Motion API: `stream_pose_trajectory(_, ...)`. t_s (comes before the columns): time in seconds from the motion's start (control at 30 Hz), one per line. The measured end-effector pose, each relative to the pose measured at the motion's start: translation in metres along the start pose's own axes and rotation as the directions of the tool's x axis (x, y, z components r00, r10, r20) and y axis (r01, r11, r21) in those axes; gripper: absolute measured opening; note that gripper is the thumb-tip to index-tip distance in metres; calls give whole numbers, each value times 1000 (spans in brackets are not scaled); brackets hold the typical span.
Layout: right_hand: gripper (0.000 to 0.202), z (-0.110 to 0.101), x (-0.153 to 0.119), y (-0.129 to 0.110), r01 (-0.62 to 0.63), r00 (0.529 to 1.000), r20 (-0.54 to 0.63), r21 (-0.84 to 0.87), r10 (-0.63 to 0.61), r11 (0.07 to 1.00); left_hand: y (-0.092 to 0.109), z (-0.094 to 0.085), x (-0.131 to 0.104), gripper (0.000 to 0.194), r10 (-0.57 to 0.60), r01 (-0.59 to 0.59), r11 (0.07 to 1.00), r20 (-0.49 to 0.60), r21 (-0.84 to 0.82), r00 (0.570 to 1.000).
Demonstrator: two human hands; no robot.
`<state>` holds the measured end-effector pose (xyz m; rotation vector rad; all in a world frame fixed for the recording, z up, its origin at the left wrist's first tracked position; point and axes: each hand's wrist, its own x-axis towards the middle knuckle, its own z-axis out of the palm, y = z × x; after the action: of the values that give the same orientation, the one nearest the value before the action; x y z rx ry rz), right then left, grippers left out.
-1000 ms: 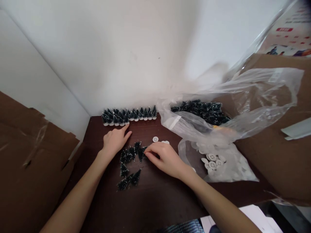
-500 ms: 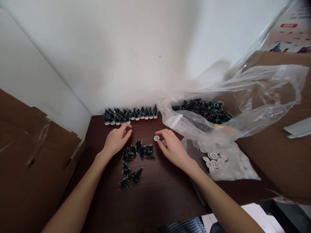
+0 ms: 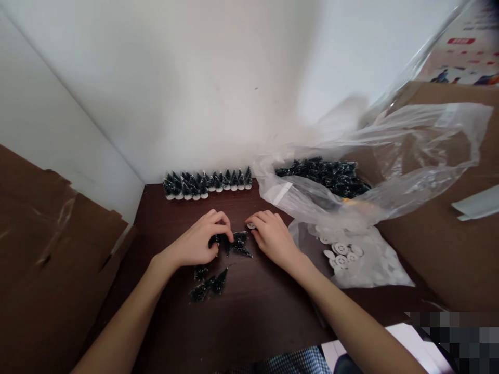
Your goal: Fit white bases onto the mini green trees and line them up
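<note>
Small dark green trees with white tips (image 3: 239,244) lie loose on the brown table (image 3: 249,317), with several more (image 3: 210,284) nearer the front edge. Over the left part of the loose trees is my left hand (image 3: 202,239), its fingers curved and apart, with no tree clearly between them. To their right, my right hand (image 3: 273,239) has its fingertips at a white round base (image 3: 250,226); the fingers are bent over it, and whether they grip it is hard to make out.
Trees on white bases (image 3: 206,186) stand in rows by the wall. At the right, a clear bag (image 3: 374,259) holds white bases, and another plastic bag (image 3: 312,200) holds dark trees (image 3: 331,174). Cardboard (image 3: 50,259) rises at the left, and a box (image 3: 432,249) at the right.
My left hand has moved from beside the standing rows down and right onto the loose trees. My right hand has shifted slightly, its fingers now partly covering the white base.
</note>
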<state>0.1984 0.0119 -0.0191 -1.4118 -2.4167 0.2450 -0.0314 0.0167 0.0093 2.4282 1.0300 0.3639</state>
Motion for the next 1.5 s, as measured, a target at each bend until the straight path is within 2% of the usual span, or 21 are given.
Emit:
stream_pose_trajectory(0.1,20,0,1,1,-17,1000,0,-9,17,1000,0,3,0,39,-11,11,1000,5,10,1000)
stream_pose_trajectory(0.2,18,0,1,1,-22,999,-33,46,24,999,-4,5,1,28,-7,7,1000,-10,13,1000)
stream_pose_trajectory(0.3,15,0,2,1,-50,994,-80,237,71,970,-8,6,3,13,24,-26,999,-68,-21,997)
stream_pose_trajectory(0.37,12,-1,3,0,-74,991,-76,403,114,912,-9,5,4,11,41,-50,997,-128,-65,991)
stream_pose_trajectory(0.43,10,-3,3,0,-86,989,-64,487,134,869,-8,5,4,13,49,-64,994,-153,-94,987)
stream_pose_trajectory(0.63,11,-3,2,-2,-44,995,-63,432,79,901,-2,9,1,40,15,-15,1000,28,-26,999)
stream_pose_trajectory(0.73,11,-3,1,-4,-41,997,-44,417,65,908,-4,11,2,36,4,-5,1000,36,13,999)
stream_pose_trajectory(0.8,10,-3,1,-4,-48,998,-24,425,64,904,-6,10,3,28,13,-13,1000,-16,-6,1000)
stream_pose_trajectory(0.9,7,-6,0,-6,-53,998,8,452,56,890,-7,8,5,19,2,-20,995,-197,-93,980)
stream_pose_trajectory(1.0,7,-8,-2,-9,-20,999,39,486,1,874,-4,6,6,13,-104,7,972,-399,-237,911)
stream_pose_trajectory(1.07,7,-8,-2,-12,-4,997,66,551,-39,834,-1,5,7,12,-205,20,927,-463,-374,862)
stream_pose_trajectory(1.13,8,-6,-2,-15,-31,997,78,657,-27,753,3,5,8,14,-278,-2,859,-471,-512,837)
stream_pose_trajectory(1.17,11,-4,-2,-16,-62,997,78,728,7,683,5,6,9,15,-301,-20,822,-464,-569,833)
stream_pose_trajectory(1.2,15,-3,-1,-17,-100,995,84,806,55,583,7,7,10,16,-321,-35,787,-456,-616,830)
stream_pose_trajectory(1.27,25,-1,2,-17,-177,978,131,935,163,307,9,9,11,17,-353,-51,726,-436,-685,827)
stream_pose_trajectory(1.33,32,-1,4,-16,-231,944,223,973,243,7,10,11,12,18,-376,-60,687,-426,-724,823)
stream_pose_trajectory(1.37,33,-2,5,-15,-251,925,273,961,265,-114,11,12,12,19,-382,-67,677,-427,-733,820)
stream_pose_trajectory(1.43,32,-4,7,-12,-280,891,362,913,273,-298,11,13,12,20,-379,-89,669,-442,-738,813)
stream_pose_trajectory(1.5,31,-5,8,-11,-298,871,425,856,246,-423,10,15,12,19,-363,-120,671,-465,-732,807)
